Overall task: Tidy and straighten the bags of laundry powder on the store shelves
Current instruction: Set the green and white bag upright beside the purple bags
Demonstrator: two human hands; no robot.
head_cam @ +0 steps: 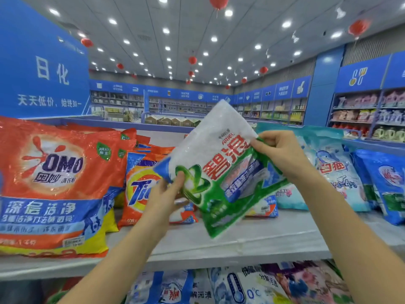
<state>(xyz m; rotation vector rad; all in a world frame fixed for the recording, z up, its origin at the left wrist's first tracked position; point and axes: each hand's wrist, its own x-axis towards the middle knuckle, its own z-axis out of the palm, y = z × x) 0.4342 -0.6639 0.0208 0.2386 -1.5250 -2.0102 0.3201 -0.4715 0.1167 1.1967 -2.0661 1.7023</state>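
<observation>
A green and white Ariel bag (219,163) hangs tilted in the air above the grey top shelf (252,240). My left hand (166,194) grips its left edge, thumb on the green logo. My right hand (278,154) pinches its right edge near the top. A large orange OMO bag (54,185) stands at the left of the shelf. Orange Tide bags (138,189) stand beside it, behind my left hand. Light blue bags (337,170) lean at the right.
More small bags (263,208) lie on the shelf behind the held bag. A lower shelf holds blue and white bags (230,286). A dark blue bag (385,183) stands at the far right. Store aisles and wall shelves (361,115) lie beyond.
</observation>
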